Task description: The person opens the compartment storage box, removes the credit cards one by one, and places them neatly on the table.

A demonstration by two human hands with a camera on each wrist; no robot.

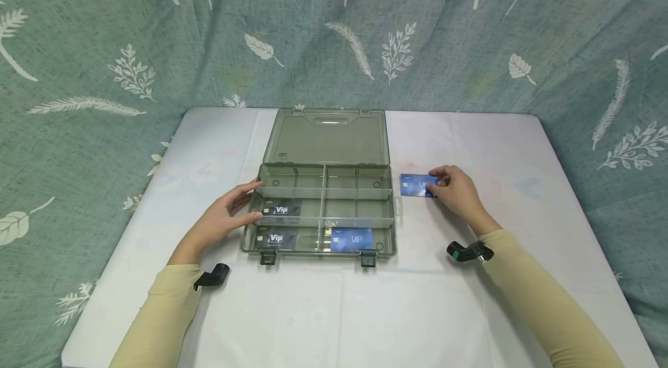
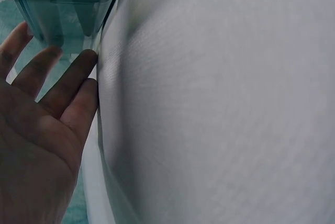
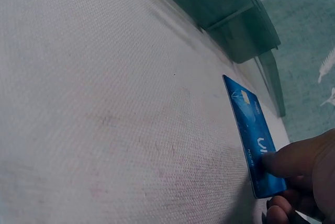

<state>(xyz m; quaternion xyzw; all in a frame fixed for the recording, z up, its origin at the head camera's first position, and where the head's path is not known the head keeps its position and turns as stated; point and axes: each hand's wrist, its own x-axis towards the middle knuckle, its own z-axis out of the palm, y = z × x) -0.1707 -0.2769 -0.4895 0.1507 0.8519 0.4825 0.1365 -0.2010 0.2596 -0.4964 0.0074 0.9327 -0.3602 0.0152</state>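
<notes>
A blue VIP card [image 1: 412, 185] is pinched by my right hand [image 1: 456, 194], just right of a clear grey-green plastic box [image 1: 318, 254]. In the right wrist view the thumb lies across the lower end of the card [image 3: 246, 114], over part of its lettering. My left hand [image 1: 219, 220] touches the box's left side; in the left wrist view its fingers [image 2: 73, 82] are extended against the wall. Black Vip cards lie in the box's middle-left compartment [image 1: 282, 207] and front-left compartment [image 1: 276, 238]. Another blue VIP card [image 1: 352, 239] lies at front right.
The box lid [image 1: 326, 139] is laid back behind the box. Two dark latches [image 1: 268, 258] stick out at its front edge. A white cloth [image 1: 396, 310] covers the table, and a green leaf-patterned curtain [image 1: 302, 20] hangs behind and at the sides.
</notes>
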